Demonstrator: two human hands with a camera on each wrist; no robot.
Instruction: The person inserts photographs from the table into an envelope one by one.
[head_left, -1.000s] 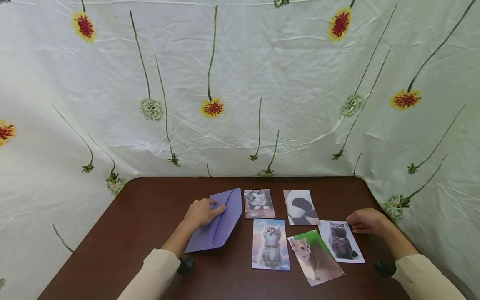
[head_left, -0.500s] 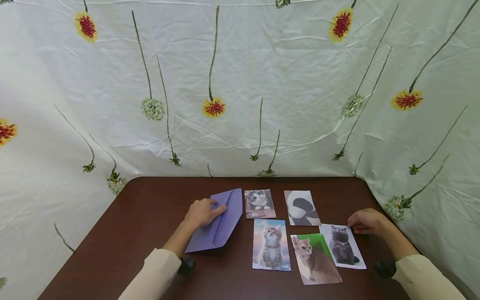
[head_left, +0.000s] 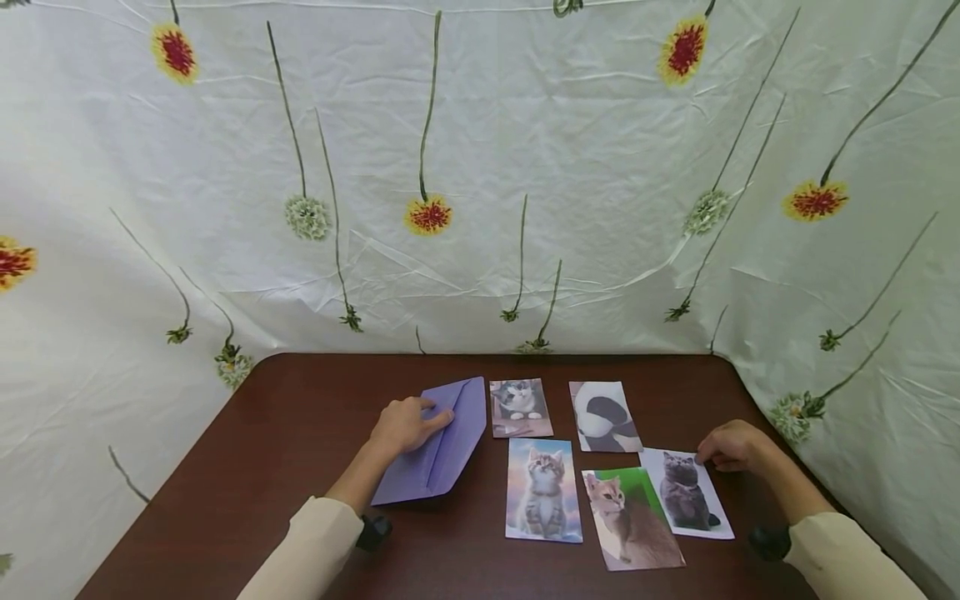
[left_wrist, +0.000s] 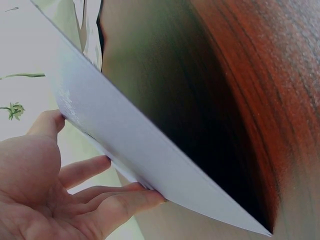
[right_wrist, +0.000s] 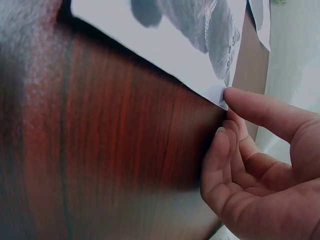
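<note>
Both arms (head_left: 303, 546) extend from the near side. The left hand (head_left: 405, 425) has its thumb (head_left: 437, 422) apart from the fingers (left_wrist: 82, 170); the right hand (head_left: 735, 446) pinches, lower fingers curled.

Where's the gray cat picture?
In the head view, the gray cat picture is on the table, right side, its corner pinched by the right hand, beside the brown cat picture.

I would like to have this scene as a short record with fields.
Left hand: holds purple envelope
Right hand: pinches corner of grey cat picture
Other pictures: tan cat picture, kitten picture, small cat picture, black-and-white picture
Picture count: five
Surface: dark brown table
Backdrop: white cloth with printed flowers
</note>
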